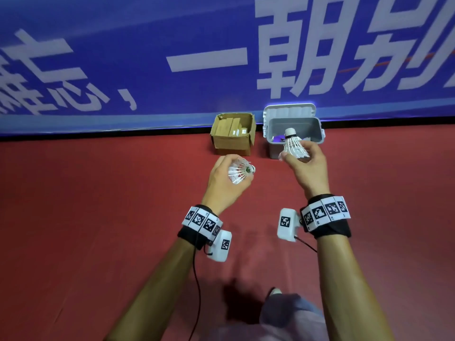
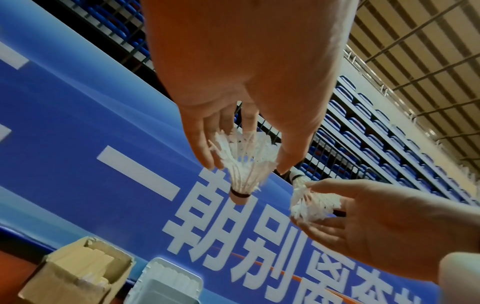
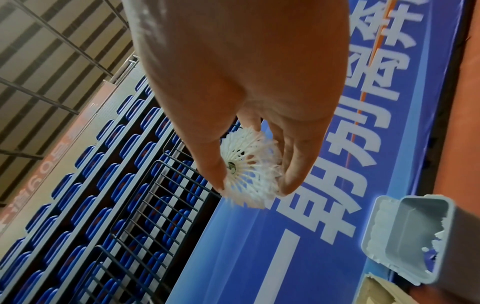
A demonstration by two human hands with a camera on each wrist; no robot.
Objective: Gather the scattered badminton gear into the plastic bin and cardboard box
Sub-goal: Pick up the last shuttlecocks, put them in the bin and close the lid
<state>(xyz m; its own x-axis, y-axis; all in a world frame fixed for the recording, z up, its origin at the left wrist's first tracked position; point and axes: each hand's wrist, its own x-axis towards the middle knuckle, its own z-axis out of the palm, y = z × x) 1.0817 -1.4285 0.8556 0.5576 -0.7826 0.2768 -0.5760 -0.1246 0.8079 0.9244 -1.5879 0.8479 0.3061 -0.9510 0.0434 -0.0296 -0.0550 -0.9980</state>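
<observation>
Pinching a white shuttlecock (image 1: pixel 295 143) by its feather skirt, the right hand (image 1: pixel 309 168) holds it cork-up over the near rim of the grey plastic bin (image 1: pixel 272 150). Beside it, the left hand (image 1: pixel 222 183) pinches a second shuttlecock (image 1: pixel 240 172), its axis roughly level, cork pointing right, short of the cardboard box (image 1: pixel 231 141) on the red floor (image 1: pixel 98 205).

Indoor sports hall, badminton venue. Red court mat (image 1: pixel 98 230) underfoot. Long blue banner (image 1: pixel 147 70) with large white Chinese characters runs along court edge at 12 o'clock. Behind banner, wrist views show tiers of blue folding spectator seats (image 3: pixel 78 205) (rows rising behind black metal railing (image 3: pixel 161 205)). Slatted beige ceiling (image 2: pixel 428 51) overhead.
</observation>
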